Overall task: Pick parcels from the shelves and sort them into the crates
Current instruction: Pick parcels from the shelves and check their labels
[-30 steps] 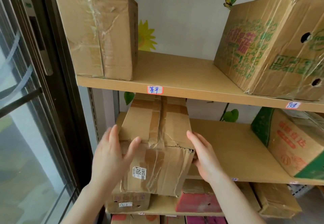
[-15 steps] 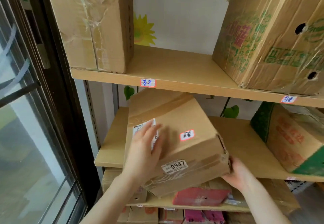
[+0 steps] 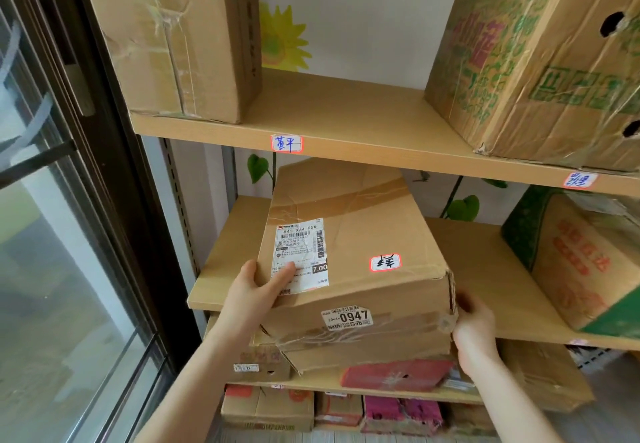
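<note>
Setting: wooden shelves point(image 3: 346, 120) beside a glass door point(image 3: 52, 234).
Parcel point(image 3: 363, 245): tilted, jutting past the middle shelf's front edge.
Left hand point(image 3: 256, 290): grips its near left corner, thumb on the label point(image 3: 301, 252).
Right hand point(image 3: 474, 325): holds its near right corner.

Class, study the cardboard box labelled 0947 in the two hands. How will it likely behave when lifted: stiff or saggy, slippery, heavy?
The box probably gives a little: its top is creased and dented. Its tape strips may be slick. The left hand and right hand both grip it, hinting at some weight.
</note>
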The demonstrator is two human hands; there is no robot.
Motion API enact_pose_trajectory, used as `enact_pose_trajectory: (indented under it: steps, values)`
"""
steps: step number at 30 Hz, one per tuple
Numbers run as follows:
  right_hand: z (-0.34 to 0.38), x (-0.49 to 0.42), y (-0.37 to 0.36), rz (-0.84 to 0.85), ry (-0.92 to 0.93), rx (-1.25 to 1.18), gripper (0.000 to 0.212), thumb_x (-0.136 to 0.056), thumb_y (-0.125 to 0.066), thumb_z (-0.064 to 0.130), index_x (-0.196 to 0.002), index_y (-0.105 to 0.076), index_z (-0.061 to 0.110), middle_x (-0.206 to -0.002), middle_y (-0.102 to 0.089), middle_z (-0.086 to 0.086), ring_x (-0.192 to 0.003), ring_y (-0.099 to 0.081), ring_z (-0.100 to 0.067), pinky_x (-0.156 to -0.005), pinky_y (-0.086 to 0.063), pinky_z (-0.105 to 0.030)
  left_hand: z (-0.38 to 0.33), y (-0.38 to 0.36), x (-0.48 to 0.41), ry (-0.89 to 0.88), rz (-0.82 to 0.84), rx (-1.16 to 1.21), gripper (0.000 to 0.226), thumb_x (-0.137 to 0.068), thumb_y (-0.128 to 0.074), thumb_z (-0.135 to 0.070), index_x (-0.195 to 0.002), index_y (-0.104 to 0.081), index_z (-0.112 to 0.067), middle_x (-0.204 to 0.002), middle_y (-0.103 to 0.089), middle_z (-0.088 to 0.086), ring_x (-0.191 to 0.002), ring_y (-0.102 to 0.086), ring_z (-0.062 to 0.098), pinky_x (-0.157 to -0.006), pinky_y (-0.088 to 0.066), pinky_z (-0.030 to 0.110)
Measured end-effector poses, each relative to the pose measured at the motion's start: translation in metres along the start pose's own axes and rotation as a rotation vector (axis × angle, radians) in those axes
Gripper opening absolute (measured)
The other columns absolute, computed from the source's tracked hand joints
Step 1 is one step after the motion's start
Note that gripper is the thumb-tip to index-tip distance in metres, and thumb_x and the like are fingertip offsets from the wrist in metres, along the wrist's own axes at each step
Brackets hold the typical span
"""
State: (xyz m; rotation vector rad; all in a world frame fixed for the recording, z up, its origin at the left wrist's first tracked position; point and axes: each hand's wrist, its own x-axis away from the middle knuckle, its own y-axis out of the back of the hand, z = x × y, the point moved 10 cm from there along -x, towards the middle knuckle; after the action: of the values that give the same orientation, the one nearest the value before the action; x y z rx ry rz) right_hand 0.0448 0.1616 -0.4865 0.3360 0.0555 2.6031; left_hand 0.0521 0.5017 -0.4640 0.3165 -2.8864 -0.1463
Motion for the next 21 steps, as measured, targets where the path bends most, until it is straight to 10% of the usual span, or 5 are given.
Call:
enact_pose_trajectory:
  steps: [5,11,21]
  values:
    - [0.002,0.011,-0.030,0.221,-0.041,-0.024,0.034,-0.094,-0.040,0.047,-0.105,-0.062,0.023,-0.090,-0.064,0.002,-0.099,-0.057,-0.027,-0.100,-0.040,-0.050,0.005,0.004,0.003,0.052,0.076,0.249,0.028,-0.085,-0.063,-0.031,-0.109,-0.050,-0.032,-0.101,-0.067,-0.005,-0.085,-0.065,0.015,-0.071,-0.056,0.038]
    - [0.011,0.019,-0.111,0.429,-0.087,-0.157,0.036,-0.097,-0.033,0.041,-0.084,-0.064,0.028,-0.083,-0.072,0.009,-0.074,-0.060,-0.007,-0.065,-0.045,-0.029,-0.010,0.061,-0.031,-0.058,-0.118,0.330,0.036,-0.087,-0.061,-0.029,-0.121,-0.057,-0.016,-0.110,-0.066,0.007,-0.087,-0.063,0.014,-0.063,-0.053,0.026]
    - [-0.032,0.021,-0.207,0.267,-0.225,-0.371,0.036,-0.100,-0.030,0.009,-0.072,-0.045,0.027,-0.071,-0.046,0.007,-0.057,-0.049,0.001,-0.038,-0.035,-0.001,-0.016,0.138,-0.064,-0.273,-0.433,0.253,0.023,-0.087,-0.060,-0.034,-0.102,-0.060,-0.017,-0.092,-0.066,-0.002,-0.084,-0.063,0.010,-0.068,-0.050,0.019]
